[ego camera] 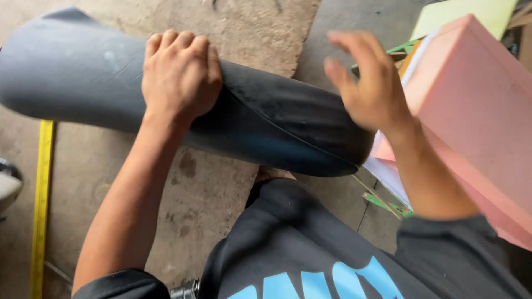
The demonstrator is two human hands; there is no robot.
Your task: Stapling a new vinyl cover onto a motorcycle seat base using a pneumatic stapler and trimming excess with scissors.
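— What's closest to the camera?

— A dark shirt (293, 249) with pale blue print, at the bottom edge. Both bare forearms reach out from its sleeves.

— And the left hand?

— The left hand (180, 75) lies on a dark grey trouser leg (266, 119) that stretches across the view from the upper left towards the right. The fingers are curled together, knuckles up, pressing on the cloth; I cannot tell whether they pinch a fold of it.

— The right one?

— The right hand (366, 83) is blurred, held above the right end of the same leg. Its fingers are spread and slightly bent, holding nothing. Whether it touches the cloth I cannot tell.

— What's beside it?

— Just to the right, behind the wrist, a thick pink foam block (476, 105) slants down the right side. White sheets (388, 171) show under its lower edge, with green strips (388, 205) below those.

— And on the floor?

— A worn concrete floor (199, 194) lies under the leg. A yellow measuring tape (41, 205) runs along the left side, with a pale rounded object (8, 185) at the left edge, cut off. Far back, top right, a pale green sheet (465, 14) sits behind the foam.
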